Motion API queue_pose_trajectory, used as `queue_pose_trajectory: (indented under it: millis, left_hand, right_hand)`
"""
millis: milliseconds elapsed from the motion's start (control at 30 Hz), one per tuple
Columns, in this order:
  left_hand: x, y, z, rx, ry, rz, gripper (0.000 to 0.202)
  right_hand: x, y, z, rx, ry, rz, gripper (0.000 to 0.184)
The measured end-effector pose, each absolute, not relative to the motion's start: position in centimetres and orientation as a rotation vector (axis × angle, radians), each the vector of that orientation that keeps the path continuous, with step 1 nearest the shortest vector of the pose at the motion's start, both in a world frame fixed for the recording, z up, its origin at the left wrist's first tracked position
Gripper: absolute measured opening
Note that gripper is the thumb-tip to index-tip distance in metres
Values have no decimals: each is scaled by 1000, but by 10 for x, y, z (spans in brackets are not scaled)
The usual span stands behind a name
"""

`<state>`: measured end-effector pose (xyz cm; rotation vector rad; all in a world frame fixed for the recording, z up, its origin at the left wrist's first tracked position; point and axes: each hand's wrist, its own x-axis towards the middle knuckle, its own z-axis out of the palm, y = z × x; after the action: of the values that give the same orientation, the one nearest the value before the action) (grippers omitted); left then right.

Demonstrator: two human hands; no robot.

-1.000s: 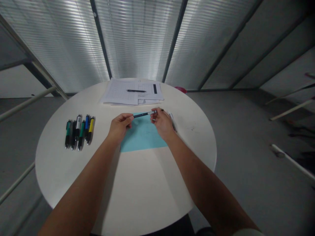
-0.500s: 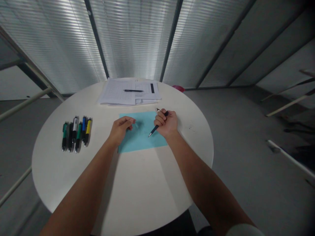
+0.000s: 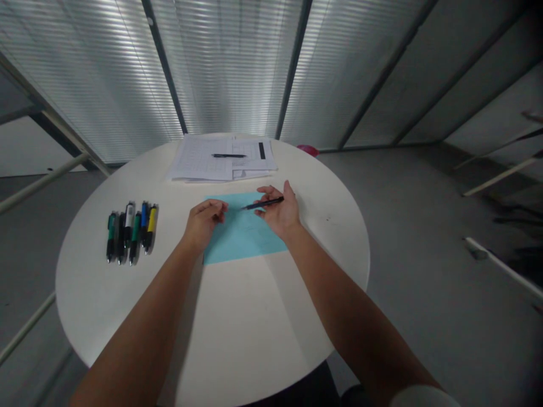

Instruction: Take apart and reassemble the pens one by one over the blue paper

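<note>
My right hand (image 3: 282,215) is turned palm up over the right part of a light blue sheet of paper (image 3: 244,240). A dark pen (image 3: 262,203) lies across its fingers, tip pointing left toward my other hand; the thumb is raised and the fingers are loosely curled. My left hand (image 3: 203,220) rests at the left edge of the blue sheet with its fingers curled in. Whatever those fingers may hold is hidden. The tip of the pen is a short way from the left fingertips, apart from them.
Several pens and markers (image 3: 134,229) lie side by side on the left of the round white table (image 3: 237,316). A stack of printed papers (image 3: 199,158) with another black pen (image 3: 229,156) on top lies at the back. Window blinds (image 3: 231,73) stand behind the table.
The pen in my right hand has swung from pointing down and left to lying nearly level, and the right fingers have loosened from a fist. The left hand has shifted slightly left.
</note>
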<state>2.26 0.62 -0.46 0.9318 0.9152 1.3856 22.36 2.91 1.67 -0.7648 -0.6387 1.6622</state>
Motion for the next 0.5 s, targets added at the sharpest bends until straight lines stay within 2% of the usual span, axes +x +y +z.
queue_pose_trajectory:
  millis: [67,100,200,333,400,500]
  left_hand:
    - [22,6,-3,866,894,1412,16]
    - [22,6,-3,832,888,1422,16]
    - [21,6,-1,749,887,1430,16]
    - [21,7,-1,731,882,1426,17]
    - [22,7,-1,743,886,1415,17]
    - [23,7,-1,757,890,1417,17]
  right_hand:
    - [222,28,14,-819,-725,1671,65]
    - [221,28,13,-840,-767,1648,63]
    - [218,27,10,-871,-896,1476,40]
    - [214,21,7,-1003,-1140,1187,24]
    - [212,16,6,-1046,-1288,1191,13]
    - [210,10,7,-1054,-1490,1288,21]
